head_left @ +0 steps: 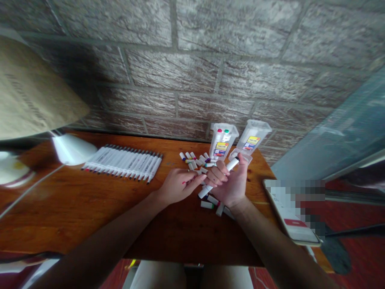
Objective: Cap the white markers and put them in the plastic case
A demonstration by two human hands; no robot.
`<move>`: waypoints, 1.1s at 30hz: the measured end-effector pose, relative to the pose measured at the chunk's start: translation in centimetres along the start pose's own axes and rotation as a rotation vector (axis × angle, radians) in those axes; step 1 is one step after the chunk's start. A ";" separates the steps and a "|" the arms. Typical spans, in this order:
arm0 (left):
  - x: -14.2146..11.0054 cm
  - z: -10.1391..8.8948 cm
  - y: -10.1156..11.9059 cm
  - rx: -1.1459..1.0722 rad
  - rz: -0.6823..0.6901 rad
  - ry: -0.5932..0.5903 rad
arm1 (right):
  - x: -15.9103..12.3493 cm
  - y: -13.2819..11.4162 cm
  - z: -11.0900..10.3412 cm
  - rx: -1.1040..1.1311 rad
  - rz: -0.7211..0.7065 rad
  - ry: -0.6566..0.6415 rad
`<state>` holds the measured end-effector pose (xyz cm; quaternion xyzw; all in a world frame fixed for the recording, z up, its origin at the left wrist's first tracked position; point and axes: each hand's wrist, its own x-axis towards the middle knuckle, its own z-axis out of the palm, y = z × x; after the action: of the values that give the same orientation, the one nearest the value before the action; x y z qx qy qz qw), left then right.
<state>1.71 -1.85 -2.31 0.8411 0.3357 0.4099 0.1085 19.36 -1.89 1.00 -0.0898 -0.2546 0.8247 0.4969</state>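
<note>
Wooden table (pixel 180 237): white markers (pixel 123 162), loose caps (pixel 197 160), clear containers (pixel 223 140).

Likely home desk corner: wooden desk (pixel 177 233) against brick-patterned wall (pixel 144 68), fabric-shaded lamp (pixel 36 88) at left, tablet-like device (pixel 285 208) right, reddish floor (pixel 351 220).

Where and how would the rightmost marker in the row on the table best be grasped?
The rightmost marker is best pinched mid-barrel, from above, with one finger coming down on its right side. It lies flat and slanted, its long white barrel exposed; its right flank faces bare wood, while its neighbour lies close on the left, likely leaving less finger room there.
</note>
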 end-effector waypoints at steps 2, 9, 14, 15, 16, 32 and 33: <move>0.0 0.0 0.0 -0.003 -0.013 -0.005 | -0.1 -0.1 -0.1 -0.029 -0.015 -0.010; -0.1 0.1 0.0 -0.003 -0.028 -0.010 | -0.5 -0.1 0.4 -0.057 -0.032 0.000; 0.0 0.1 0.0 0.004 -0.035 -0.004 | -0.6 0.3 0.6 -0.064 -0.010 -0.019; 0.0 0.0 0.0 0.002 -0.035 -0.001 | -0.6 0.4 0.6 -0.063 -0.010 -0.022; 0.0 0.0 0.1 0.001 -0.034 0.004 | -0.7 0.4 0.6 -0.064 -0.009 -0.026; -0.1 -0.1 0.0 -0.015 -0.040 -0.038 | -0.7 0.7 0.8 -0.059 0.005 -0.025; -0.1 -0.1 0.1 -0.014 -0.042 -0.033 | -0.7 0.7 0.6 -0.052 -0.012 -0.003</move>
<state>1.62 -1.96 -2.27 0.8396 0.3489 0.3960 0.1284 18.89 -2.93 1.12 -0.0999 -0.2774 0.8150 0.4988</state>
